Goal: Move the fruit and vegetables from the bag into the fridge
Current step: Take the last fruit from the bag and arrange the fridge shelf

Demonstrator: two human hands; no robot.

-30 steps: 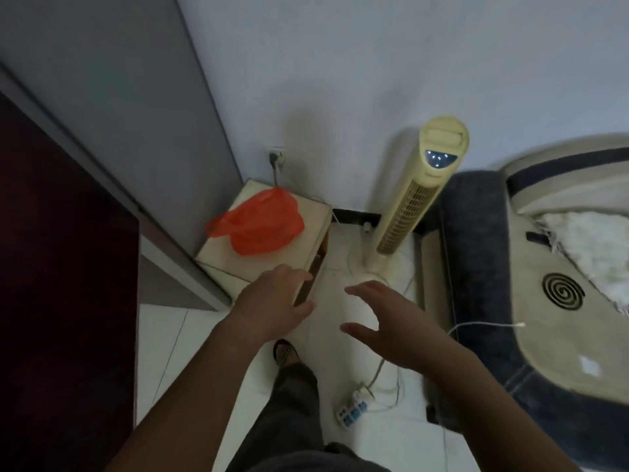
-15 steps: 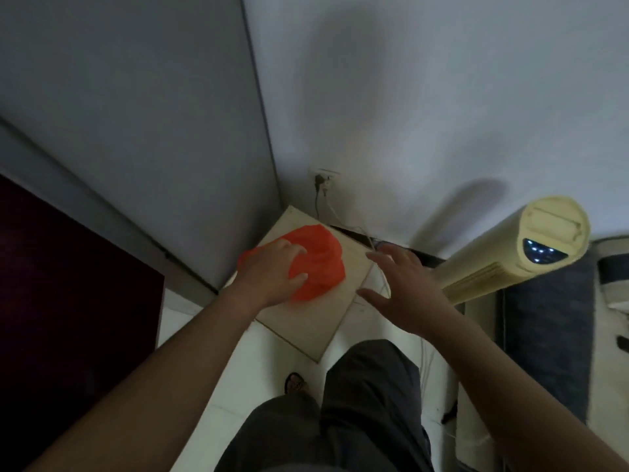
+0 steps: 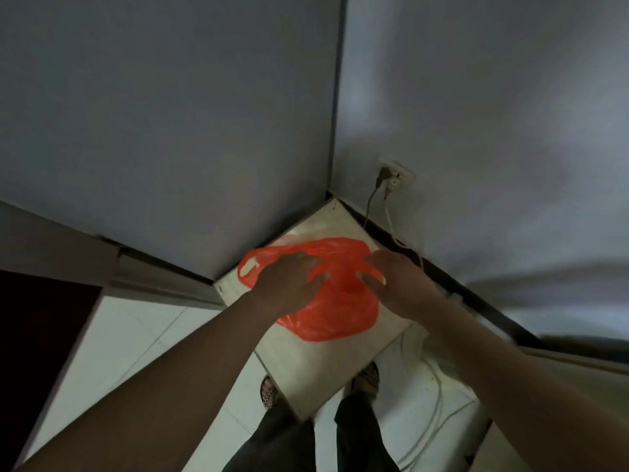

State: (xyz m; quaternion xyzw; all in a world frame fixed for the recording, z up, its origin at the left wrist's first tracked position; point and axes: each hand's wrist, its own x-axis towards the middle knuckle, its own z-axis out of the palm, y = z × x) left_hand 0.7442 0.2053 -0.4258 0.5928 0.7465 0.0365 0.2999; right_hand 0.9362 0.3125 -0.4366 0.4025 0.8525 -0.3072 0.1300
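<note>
Two hands meet over the orange bag [image 3: 335, 316], which lies slumped on a pale wooden cabinet top [image 3: 308, 367] pushed into the corner of the room. The left hand [image 3: 289, 282] comes in from the lower left, palm down, its fingers bent so that the tips dig into the gathered plastic near the bag's middle. The right hand [image 3: 400, 284] mirrors it from the other side, fingers likewise hooked into the crumpled film, so both hands grip the bag close together with only a narrow ridge of plastic between them. One handle loop [image 3: 248, 267] appears to lie slack at the bag's left end, beyond the left hand's knuckles. What is inside cannot be made out through the plastic.

Behind the cabinet top, on the grey wall [image 3: 476, 97], sits a wall socket [image 3: 396, 173] with plugs in it, and two cords [image 3: 369, 207] run down from it past the cabinet's far edge. Below the cabinet's near corner, two sandalled feet [image 3: 367, 378] stand on a white tiled floor [image 3: 129, 335], with dark trousers [image 3: 282, 444] above them at the bottom of the view. A dark red panel [image 3: 34, 335] fills the left edge, and the far right side is smeared by blur
</note>
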